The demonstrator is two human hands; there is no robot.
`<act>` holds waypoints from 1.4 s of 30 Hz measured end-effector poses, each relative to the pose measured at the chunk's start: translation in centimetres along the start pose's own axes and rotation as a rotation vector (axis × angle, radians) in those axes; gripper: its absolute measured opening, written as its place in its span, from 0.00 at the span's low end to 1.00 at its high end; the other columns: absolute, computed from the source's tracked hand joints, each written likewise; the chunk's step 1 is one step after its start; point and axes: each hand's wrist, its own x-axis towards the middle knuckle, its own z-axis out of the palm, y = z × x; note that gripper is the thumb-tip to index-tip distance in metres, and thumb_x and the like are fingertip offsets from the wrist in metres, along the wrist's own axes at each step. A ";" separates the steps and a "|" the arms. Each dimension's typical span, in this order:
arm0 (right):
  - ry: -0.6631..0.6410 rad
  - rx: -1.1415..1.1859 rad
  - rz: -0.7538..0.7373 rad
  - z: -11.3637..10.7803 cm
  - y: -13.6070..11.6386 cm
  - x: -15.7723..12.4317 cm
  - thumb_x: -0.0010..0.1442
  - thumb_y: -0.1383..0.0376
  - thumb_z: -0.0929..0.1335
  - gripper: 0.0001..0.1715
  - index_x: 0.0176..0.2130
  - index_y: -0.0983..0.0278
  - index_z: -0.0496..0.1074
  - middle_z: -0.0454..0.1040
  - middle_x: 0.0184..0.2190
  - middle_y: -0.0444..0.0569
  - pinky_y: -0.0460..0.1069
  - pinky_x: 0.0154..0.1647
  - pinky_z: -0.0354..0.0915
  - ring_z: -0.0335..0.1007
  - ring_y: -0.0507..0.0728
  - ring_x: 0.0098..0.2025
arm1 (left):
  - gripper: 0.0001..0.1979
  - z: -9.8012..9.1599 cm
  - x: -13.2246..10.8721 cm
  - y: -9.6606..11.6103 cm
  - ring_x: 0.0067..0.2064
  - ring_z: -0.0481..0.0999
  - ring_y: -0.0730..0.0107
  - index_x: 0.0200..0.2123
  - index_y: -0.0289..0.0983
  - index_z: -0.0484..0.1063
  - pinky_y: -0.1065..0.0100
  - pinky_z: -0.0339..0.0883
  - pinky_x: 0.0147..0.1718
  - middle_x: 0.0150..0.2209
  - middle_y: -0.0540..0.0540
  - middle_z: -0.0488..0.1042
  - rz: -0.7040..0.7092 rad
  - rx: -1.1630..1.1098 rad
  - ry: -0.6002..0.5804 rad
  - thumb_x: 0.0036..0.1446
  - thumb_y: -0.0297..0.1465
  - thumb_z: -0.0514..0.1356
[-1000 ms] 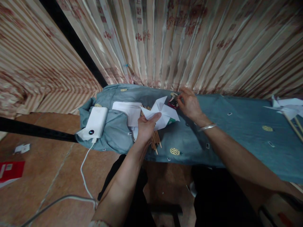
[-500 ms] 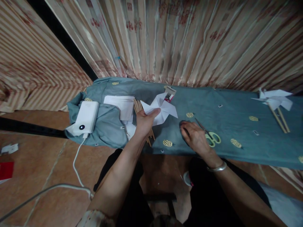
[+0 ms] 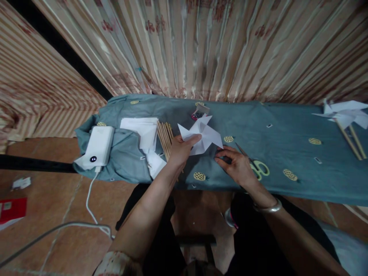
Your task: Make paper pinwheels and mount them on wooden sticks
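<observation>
My left hand (image 3: 184,147) is closed on a white paper pinwheel (image 3: 207,134), its thumb pressed at the centre where the folded points meet. To the right of the pinwheel my right hand (image 3: 237,163) is low over the cloth, thumb and forefinger apart, and I see nothing between them. Green-handled scissors (image 3: 260,169) lie beside that hand, partly covered by it. Behind the pinwheel is a small open box (image 3: 198,114) with small dark items in it. Several wooden sticks (image 3: 164,140) lie under and left of my left hand.
A blue-green patterned cloth (image 3: 253,119) covers the narrow table. White paper sheets (image 3: 140,128) and a white power bank (image 3: 100,143) with a cable lie at the left. Finished-looking pinwheels on sticks (image 3: 346,113) lie at the far right. A pleated curtain (image 3: 184,50) hangs behind.
The pinwheel has shifted slightly right and nearer in my left hand. My right hand has lifted and turned, its thumb and forefinger now spread apart. The view has moved a little.
</observation>
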 end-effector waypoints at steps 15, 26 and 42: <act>0.210 0.571 0.245 -4.6 -0.7 -0.4 0.49 0.60 0.76 0.05 0.28 0.55 0.77 0.79 0.46 0.47 0.61 0.56 0.67 0.74 0.62 0.52 | 0.08 0.6 -1.2 -1.2 0.26 0.74 0.71 0.24 0.34 0.78 0.68 0.67 0.30 0.25 0.47 0.78 -0.078 0.050 -0.071 0.38 0.29 0.72; 0.002 0.686 0.294 -4.6 -3.9 -1.0 0.43 0.55 0.79 0.11 0.26 0.56 0.79 0.81 0.35 0.45 0.52 0.39 0.72 0.76 0.56 0.37 | 0.07 1.7 -2.5 -3.2 0.24 0.72 0.71 0.23 0.34 0.78 0.70 0.64 0.25 0.22 0.48 0.77 -0.083 0.187 -0.199 0.38 0.29 0.71; -0.004 0.714 0.344 -4.3 -3.7 -1.0 0.40 0.52 0.80 0.15 0.27 0.56 0.79 0.79 0.26 0.43 0.49 0.29 0.69 0.71 0.52 0.26 | 0.09 1.8 -2.7 -3.3 0.27 0.75 0.69 0.25 0.33 0.79 0.69 0.66 0.29 0.27 0.44 0.80 -0.178 0.135 -0.213 0.37 0.29 0.72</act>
